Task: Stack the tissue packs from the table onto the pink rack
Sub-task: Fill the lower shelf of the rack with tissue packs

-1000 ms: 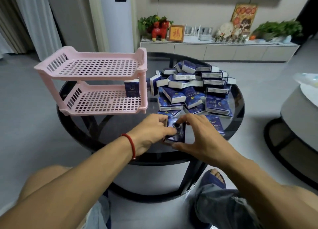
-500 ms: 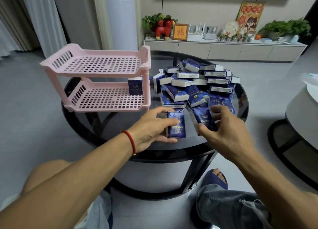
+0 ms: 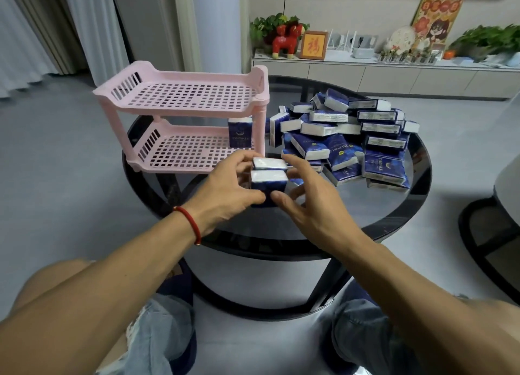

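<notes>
Two upright dark-blue plastic-wrapped tissue packs (image 3: 268,177), white ends up, stand pressed together between both hands over the round black glass counter (image 3: 394,222). The left hand (image 3: 225,189) grips them from nine o'clock, the right hand (image 3: 306,203) from three o'clock, fingers curled. The pink perforated plastic two-tier rack (image 3: 180,121) sits at eleven o'clock; the heap of blue packs (image 3: 351,141) at one o'clock.

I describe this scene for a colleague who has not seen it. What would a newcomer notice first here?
First, the two hands: the left hand and the right hand hold two upright tissue packs between them, near the front of the round glass table. Behind, on the table's right half, lies a big heap of blue packs. To the left stands the pink rack, with one pack on its lower shelf.
</notes>
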